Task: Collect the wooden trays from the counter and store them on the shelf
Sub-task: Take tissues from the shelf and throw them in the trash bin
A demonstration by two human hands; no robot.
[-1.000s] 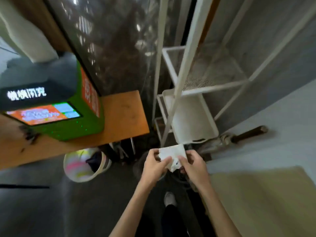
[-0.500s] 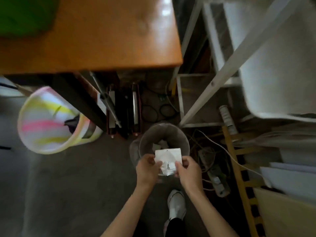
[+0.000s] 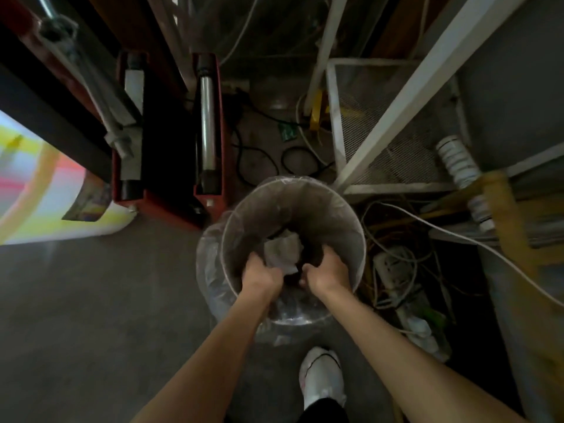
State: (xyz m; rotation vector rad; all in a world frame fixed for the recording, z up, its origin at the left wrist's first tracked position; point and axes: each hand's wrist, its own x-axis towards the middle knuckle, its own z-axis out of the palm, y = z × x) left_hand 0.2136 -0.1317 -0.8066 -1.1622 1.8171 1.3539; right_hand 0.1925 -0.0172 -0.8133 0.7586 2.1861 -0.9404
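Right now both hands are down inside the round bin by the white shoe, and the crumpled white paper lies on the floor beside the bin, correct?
Not quite. The head view shows the left hand and right hand inside the round bin near the white shoe, but the crumpled white paper is inside the bin between the hands, not on the floor.

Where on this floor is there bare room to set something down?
Bare floor lies left of the bin, below the red case and striped tub. Right of the bin it is crowded: cables and a power strip. Behind the bin, more cords.
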